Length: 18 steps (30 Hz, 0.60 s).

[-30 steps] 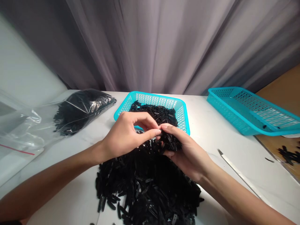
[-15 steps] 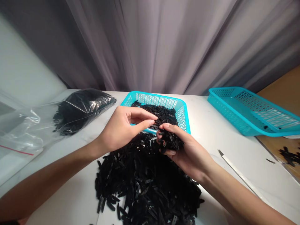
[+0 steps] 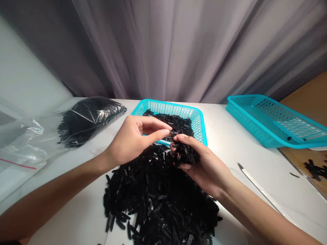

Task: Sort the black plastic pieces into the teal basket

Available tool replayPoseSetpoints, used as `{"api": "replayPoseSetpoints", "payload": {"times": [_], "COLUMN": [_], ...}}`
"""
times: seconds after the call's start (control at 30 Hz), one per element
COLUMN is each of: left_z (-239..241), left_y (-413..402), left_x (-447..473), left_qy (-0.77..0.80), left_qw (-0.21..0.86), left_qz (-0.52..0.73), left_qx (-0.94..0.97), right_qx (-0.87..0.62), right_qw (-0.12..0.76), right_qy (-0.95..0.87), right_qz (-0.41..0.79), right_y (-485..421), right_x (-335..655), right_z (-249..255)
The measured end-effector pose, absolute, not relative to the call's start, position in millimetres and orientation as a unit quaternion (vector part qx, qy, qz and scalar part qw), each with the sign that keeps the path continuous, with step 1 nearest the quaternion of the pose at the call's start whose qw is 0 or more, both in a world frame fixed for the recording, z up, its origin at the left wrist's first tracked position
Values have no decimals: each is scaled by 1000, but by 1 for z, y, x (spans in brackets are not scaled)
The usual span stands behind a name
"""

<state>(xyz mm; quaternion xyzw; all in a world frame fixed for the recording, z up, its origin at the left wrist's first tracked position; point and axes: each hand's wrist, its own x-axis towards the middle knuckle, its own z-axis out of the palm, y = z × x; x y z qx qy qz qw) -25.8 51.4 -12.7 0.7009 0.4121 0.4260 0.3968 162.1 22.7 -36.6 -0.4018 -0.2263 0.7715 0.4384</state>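
My right hand (image 3: 201,160) is curled around a handful of small black strip-like pieces (image 3: 187,152), above the right part of a big pile. Just left of it, my left hand (image 3: 139,137) has its thumb and forefinger tips nearly together; anything pinched there is too small to make out. Below both hands, the loose pile of black pieces (image 3: 158,200) spreads over the white table (image 3: 68,211). Behind the hands stands a turquoise basket (image 3: 200,127) with more black pieces inside, its front rim partly hidden by the hands.
At the left lies a clear plastic bag (image 3: 89,119) full of black pieces. A second turquoise basket (image 3: 265,119) at the right holds a few bits. A white-handled craft knife (image 3: 260,189) rests right of my right arm. More black pieces (image 3: 316,170) lie on a brown surface.
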Motion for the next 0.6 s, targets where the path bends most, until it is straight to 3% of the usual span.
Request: {"api": "replayPoseSetpoints", "payload": {"times": [0.6], "left_z": [-13], "left_y": [51], "left_x": [-24], "left_qy": [399], "left_qw": [432], "left_qz": [421], "left_qx": [690], "right_qx": [-392], "right_qw": [436], "right_qy": [-233], "right_qz": [776], "right_y": [22], "right_x": [161], "right_z": [-36]}}
